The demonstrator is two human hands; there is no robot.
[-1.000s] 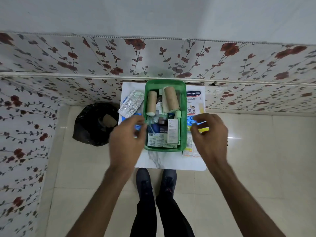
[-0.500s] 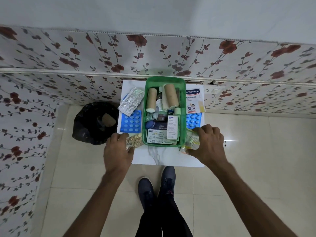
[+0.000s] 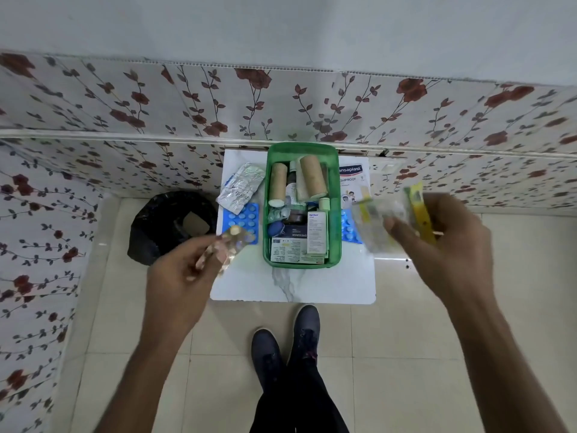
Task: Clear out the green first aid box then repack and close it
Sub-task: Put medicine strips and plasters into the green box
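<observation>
Hands are clamping items: left hand (image 3: 187,270) pinching a blister strip (image 3: 232,245), right hand (image 3: 443,245) gripping a clear packet (image 3: 382,220); each should be lowered flat inward into the green box (image 3: 301,264).

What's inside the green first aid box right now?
The green first aid box holds two tan bandage rolls, a small bottle, a white carton and a dressings pack. Anything beneath them is hidden.
</observation>
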